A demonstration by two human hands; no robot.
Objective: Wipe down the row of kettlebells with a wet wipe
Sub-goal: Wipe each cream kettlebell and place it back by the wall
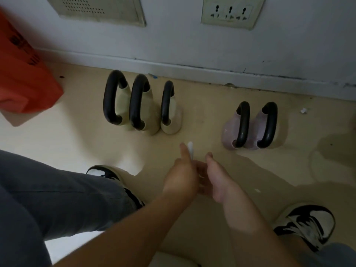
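The floor [212, 112] is pale and smooth and runs up to the skirting board [192, 71], taken here as the reference. An orange bag [23, 78] sits towards the left end of the skirting board.

Row of kettlebells: five stand on the floor just in front of the skirting board. Three cream kettlebells [154, 120] stand close together. Two lilac kettlebells [229, 132] stand side by side further right along it, with a bare gap between the groups. Each carries a thick black loop handle [109, 101]. Judgement: they are heavy and rigid, so wiping pressure should not shift them. The coated bodies may turn slippery once wet. If one needs tilting, the handle is the place to grip.

Hands: both are held together, well out from the skirting board and opposite the gap. The left hand [179, 180] pinches the wet wipe [190, 148] against its raised thumb. The right hand [217, 182] lies just beside it, but its fingers are blurred, so whether it also holds the wipe cannot be told.

Wet wipe: only a small white tip shows beside the left thumb. Judgement: it is soft, limp and light, best spread flat under the fingers for the bodies and wrapped round the handles.
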